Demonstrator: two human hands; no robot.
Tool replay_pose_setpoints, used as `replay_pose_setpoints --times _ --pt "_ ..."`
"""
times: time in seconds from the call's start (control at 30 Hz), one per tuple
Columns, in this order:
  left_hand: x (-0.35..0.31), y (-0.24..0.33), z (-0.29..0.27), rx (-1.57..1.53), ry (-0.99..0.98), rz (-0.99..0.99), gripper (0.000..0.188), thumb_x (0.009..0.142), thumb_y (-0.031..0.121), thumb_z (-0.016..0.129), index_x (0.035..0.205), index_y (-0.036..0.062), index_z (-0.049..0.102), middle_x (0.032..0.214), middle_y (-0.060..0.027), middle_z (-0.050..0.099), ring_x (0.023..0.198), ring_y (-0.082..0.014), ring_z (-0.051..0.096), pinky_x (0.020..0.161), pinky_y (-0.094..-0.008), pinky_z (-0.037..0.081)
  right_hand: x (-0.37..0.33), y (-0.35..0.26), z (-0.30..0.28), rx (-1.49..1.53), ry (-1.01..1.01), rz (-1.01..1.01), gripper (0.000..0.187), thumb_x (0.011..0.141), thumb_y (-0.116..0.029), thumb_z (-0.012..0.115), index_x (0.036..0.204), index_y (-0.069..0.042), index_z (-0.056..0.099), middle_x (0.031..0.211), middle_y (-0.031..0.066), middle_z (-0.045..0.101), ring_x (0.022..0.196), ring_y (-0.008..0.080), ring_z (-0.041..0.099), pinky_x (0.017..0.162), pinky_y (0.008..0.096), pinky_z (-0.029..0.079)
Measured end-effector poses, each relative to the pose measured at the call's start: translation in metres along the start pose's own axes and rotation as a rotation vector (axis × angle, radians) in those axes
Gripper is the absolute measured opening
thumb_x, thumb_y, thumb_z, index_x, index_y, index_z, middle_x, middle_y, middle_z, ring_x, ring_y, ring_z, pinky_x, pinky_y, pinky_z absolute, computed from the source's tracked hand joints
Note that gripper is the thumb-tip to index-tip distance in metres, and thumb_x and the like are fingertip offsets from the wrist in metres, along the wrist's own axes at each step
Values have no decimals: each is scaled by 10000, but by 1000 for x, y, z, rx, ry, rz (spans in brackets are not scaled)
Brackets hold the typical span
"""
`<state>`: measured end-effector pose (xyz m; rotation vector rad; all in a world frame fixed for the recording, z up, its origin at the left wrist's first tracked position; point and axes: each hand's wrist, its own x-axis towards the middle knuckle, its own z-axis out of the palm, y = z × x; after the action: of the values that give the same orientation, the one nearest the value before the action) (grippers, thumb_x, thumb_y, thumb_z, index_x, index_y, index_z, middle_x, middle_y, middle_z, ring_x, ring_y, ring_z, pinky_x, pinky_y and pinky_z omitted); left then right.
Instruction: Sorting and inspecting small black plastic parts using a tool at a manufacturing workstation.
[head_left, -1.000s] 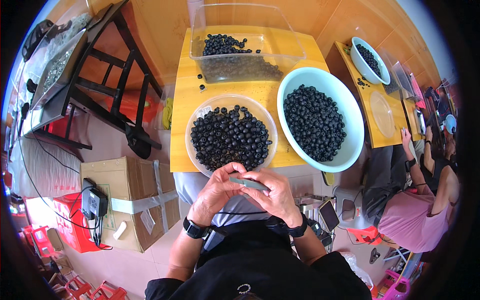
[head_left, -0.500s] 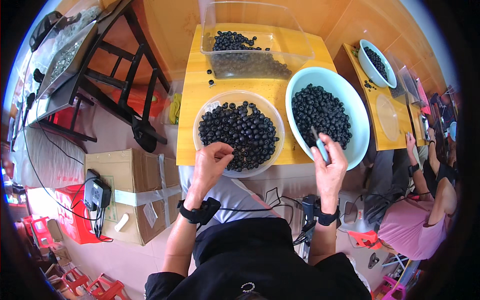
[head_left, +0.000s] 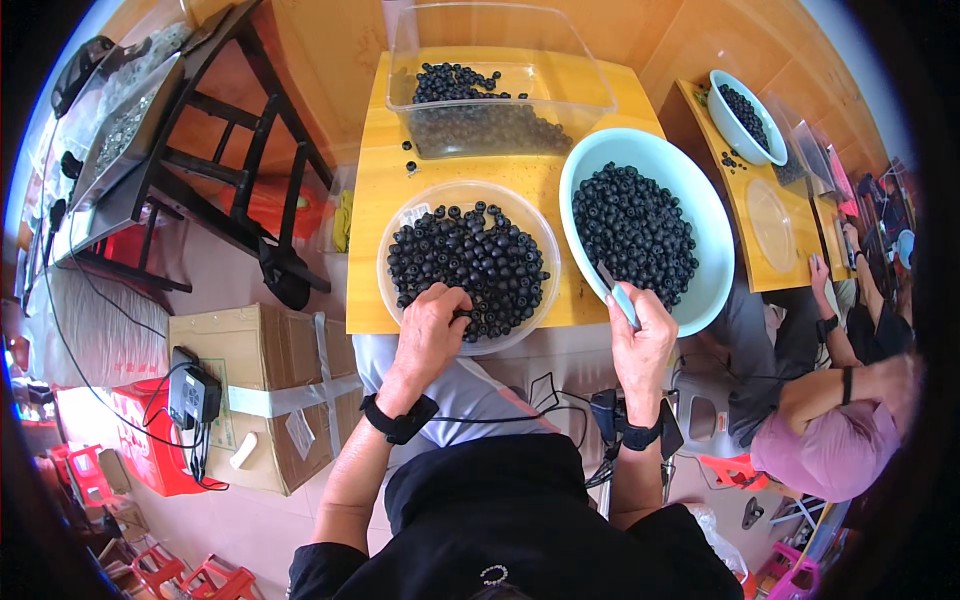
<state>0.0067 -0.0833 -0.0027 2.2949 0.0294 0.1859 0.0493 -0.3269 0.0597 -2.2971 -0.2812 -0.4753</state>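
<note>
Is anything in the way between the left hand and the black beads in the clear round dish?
No, nothing visible. The left hand is over the near rim of the clear dish, right at the black beads. The right hand, holding a blue-handled tool, is off to the side at the blue bowl.

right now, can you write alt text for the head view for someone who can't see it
A person's left hand is at the near side of a clear round tub of black beads; the right hand holds a blue-handled tool over a pale blue basin of them. A clear rectangular bin of beads stands behind on the yellow table.
</note>
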Motion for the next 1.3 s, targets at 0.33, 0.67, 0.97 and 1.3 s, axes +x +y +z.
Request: replay_pose_setpoints --times 0.33,0.67,0.97,1.3 --pt "-14 1 -21 -1328 3 -371 149 829 -7 625 974 17 597 902 -72 642 822 -188 676 739 -270 556 -25 -17 22 192 -245 33 147 800 -70 704 930 -13 667 775 111 648 651 230 639 568 313 481" --pt "-28 2 -4 -1704 -113 -295 200 850 37 658 1047 41 623 1014 -78 655 905 -138 631 837 -274 519 -29 -41 40 295 -404 -143 204 824 -183 692 975 -46 680 764 99 633 614 245 630 540 343 471" --pt "-31 -3 0 -1778 -211 -212 229 832 69 688 1045 33 613 1007 -90 654 897 -132 625 806 -253 509 -32 -56 37 165 -478 -217 216 828 -224 698 982 -75 672 729 62 605 603 213 654 503 331 480" --pt "-30 -2 1 -1771 -202 -235 211 825 73 698 1012 38 607 979 -69 649 874 -119 614 777 -248 509 -30 -55 36 167 -454 -237 222 818 -218 710 979 -70 667 728 59 607 586 209 647 495 329 477"
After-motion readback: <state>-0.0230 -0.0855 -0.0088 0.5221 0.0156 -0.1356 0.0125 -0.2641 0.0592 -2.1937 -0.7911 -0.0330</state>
